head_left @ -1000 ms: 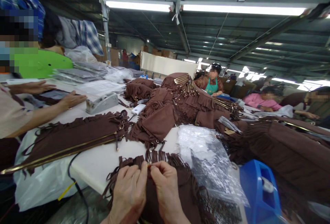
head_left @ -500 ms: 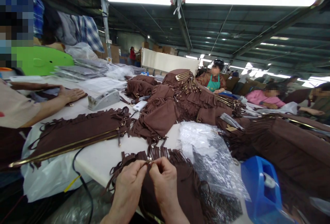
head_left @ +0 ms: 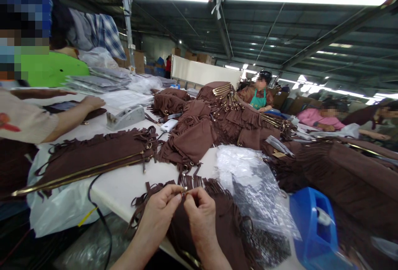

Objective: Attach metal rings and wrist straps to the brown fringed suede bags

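Note:
A brown fringed bag lies at the table's near edge, with both my hands over it. My left hand pinches a small gold-coloured metal fitting between thumb and fingertips. Close beside it, my right hand is also closed, its fingertips meeting the same fitting from the right. The fitting's exact kind is too small to make out, and my fingers cover part of it. Dark fringe strips show behind my fingers, and a gold zip edge shows low by my right wrist.
Clear plastic bags and a blue plastic container sit to the right. Ahead rises a pile of brown fringed bags. Another long bag with a gold zip lies left, near a co-worker's arm. A black cable hangs off the edge.
My left hand has turned slightly, and its fingertips have risen, so the metal fitting shows more clearly. At the left, the co-worker's hand has drawn back from its flat reach.

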A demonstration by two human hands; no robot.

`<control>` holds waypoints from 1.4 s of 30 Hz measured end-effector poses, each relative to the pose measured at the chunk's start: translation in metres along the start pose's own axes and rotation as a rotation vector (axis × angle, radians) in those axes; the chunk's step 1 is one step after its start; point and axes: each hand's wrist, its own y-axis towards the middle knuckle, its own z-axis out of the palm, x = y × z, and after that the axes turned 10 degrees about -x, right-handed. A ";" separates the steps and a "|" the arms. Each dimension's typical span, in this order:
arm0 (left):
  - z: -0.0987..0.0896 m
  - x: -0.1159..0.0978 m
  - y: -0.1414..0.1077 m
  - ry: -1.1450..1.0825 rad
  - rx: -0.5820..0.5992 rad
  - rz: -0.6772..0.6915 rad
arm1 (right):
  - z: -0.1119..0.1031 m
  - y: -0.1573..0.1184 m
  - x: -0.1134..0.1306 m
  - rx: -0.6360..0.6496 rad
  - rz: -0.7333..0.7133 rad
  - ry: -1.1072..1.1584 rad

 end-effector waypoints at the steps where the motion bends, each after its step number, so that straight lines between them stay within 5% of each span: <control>1: -0.001 -0.001 0.001 -0.012 0.012 -0.002 | 0.000 0.000 -0.001 0.003 -0.004 -0.002; 9: -0.001 -0.014 -0.003 -0.027 -0.025 -0.048 | -0.001 -0.006 -0.002 -0.040 -0.100 0.006; 17: 0.003 -0.012 -0.005 -0.273 -0.046 -0.281 | 0.005 -0.013 -0.012 -0.062 -0.189 -0.036; 24: 0.009 -0.008 -0.006 -0.264 -0.120 -0.222 | 0.007 -0.013 -0.015 -0.078 -0.275 -0.116; 42: 0.009 -0.003 -0.005 -0.154 -0.052 -0.099 | -0.009 0.003 -0.010 -0.121 -0.405 -0.144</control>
